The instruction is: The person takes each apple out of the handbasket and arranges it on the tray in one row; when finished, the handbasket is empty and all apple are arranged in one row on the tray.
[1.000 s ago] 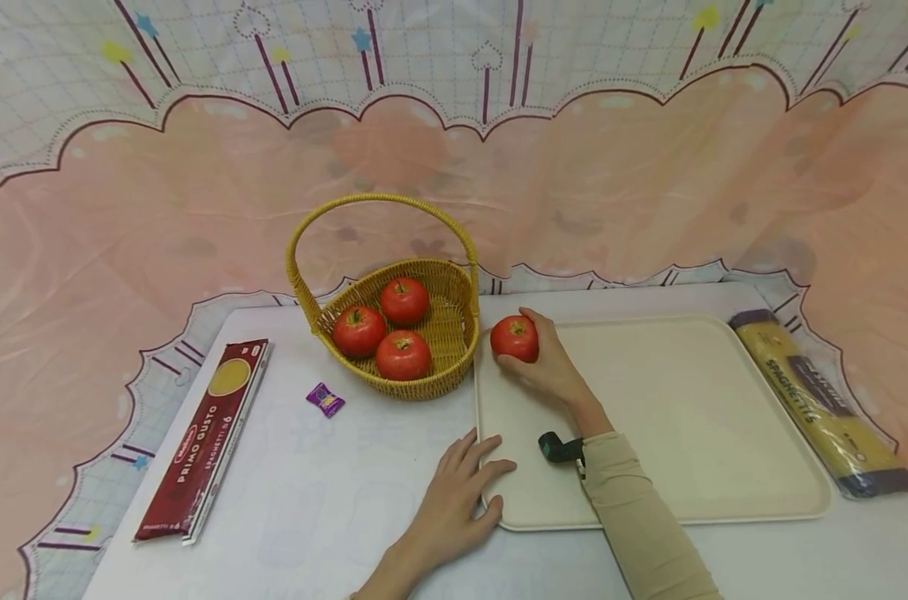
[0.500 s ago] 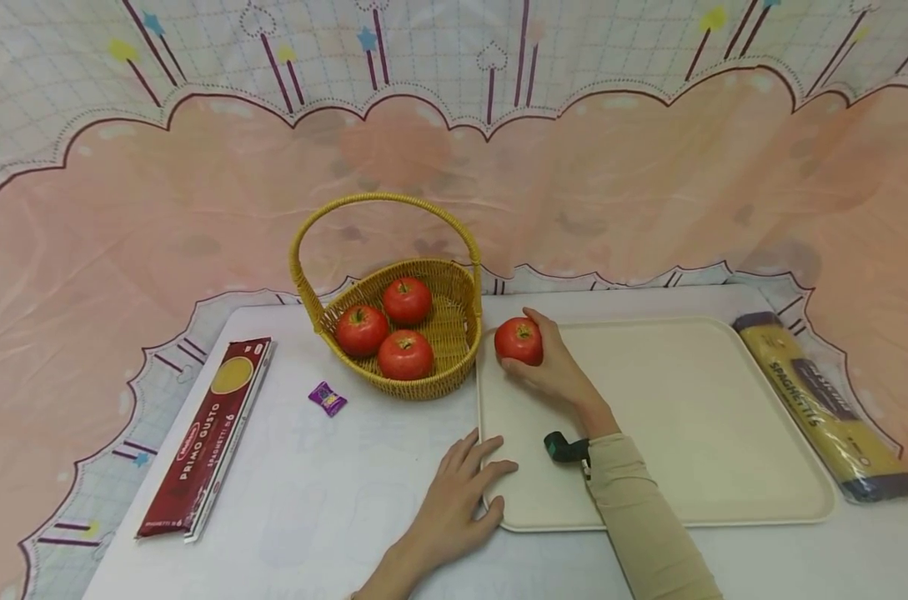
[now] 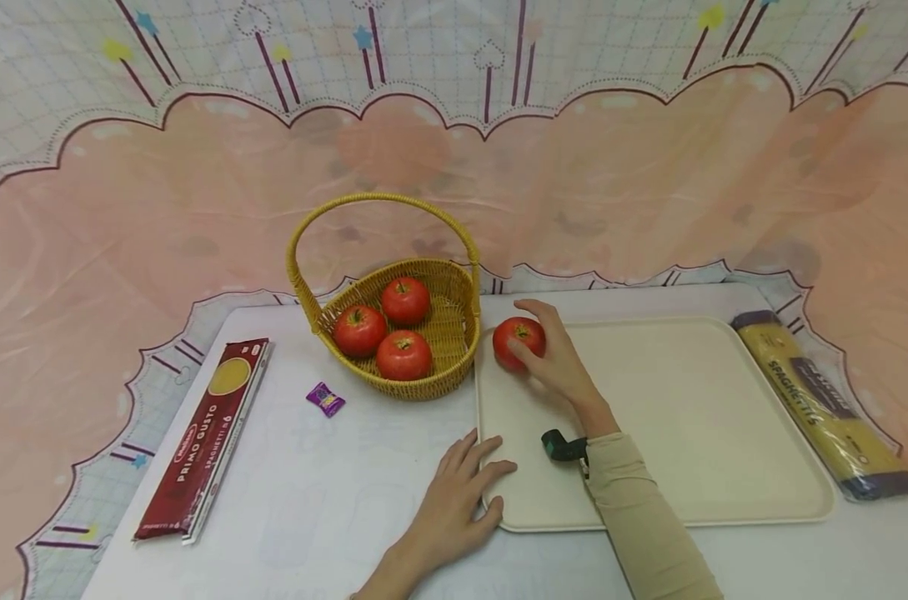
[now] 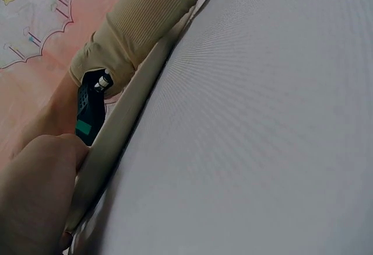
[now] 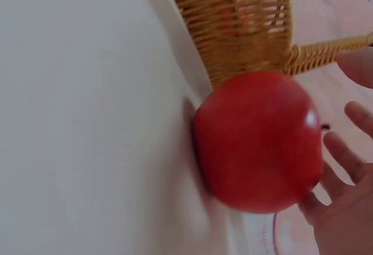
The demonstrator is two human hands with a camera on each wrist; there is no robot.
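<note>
A red apple (image 3: 517, 342) sits at the far left corner of the cream tray (image 3: 694, 417). My right hand (image 3: 562, 367) is spread loosely around it; the thumb overlaps the apple in the head view. In the right wrist view, the fingers stand spread beside the apple (image 5: 259, 144), which lies on the tray surface. My left hand (image 3: 454, 500) rests over the tray's near left edge with its fingers spread and relaxed. Beside the tray stands a yellow wicker basket (image 3: 449, 385) with a tall handle, holding three red apples (image 3: 404, 356).
A purple wrapped candy (image 3: 325, 400) lies on the white table left of the basket. Farther left is a red spaghetti packet (image 3: 202, 442). A yellow spaghetti packet (image 3: 821, 400) lies along the tray's right edge. A patterned cloth (image 3: 611, 192) hangs behind.
My right hand has loosened from the apple, its fingers and thumb lifting and spreading; the apple stays on the tray corner. The left hand has not moved.
</note>
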